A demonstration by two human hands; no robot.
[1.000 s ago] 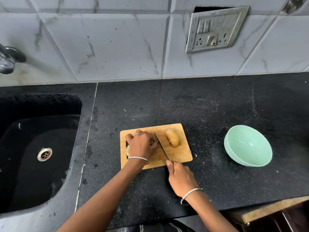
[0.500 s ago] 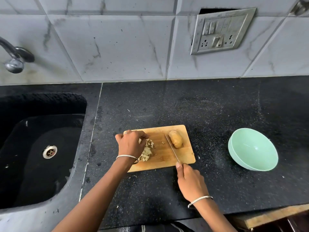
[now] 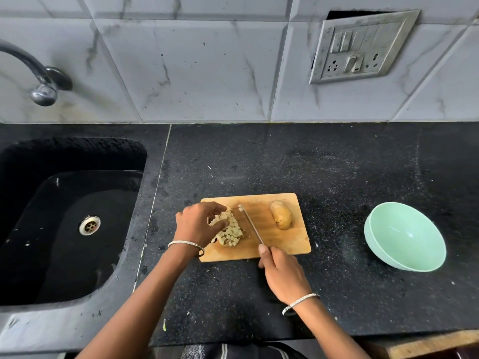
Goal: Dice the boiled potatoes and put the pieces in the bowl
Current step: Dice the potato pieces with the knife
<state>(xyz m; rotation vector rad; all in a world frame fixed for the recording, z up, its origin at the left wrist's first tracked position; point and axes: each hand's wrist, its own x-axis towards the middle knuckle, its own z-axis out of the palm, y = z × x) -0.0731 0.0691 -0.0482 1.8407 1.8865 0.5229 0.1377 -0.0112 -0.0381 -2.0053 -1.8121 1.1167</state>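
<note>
Left hand (image 3: 198, 224) spread loosely over potato dice (image 3: 231, 233), right hand (image 3: 283, 275) gripping knife (image 3: 251, 225), whole potato (image 3: 280, 215) on wooden chopping board (image 3: 285, 244), mint-green bowl (image 3: 404, 237) well apart.

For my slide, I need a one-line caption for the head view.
Right hand holds a knife beside diced potato on the cutting board; whole potato and empty bowl nearby.

Left hand (image 3: 195, 225), fingers loosely spread; right hand (image 3: 282, 274), fingers curled, gripping
</note>
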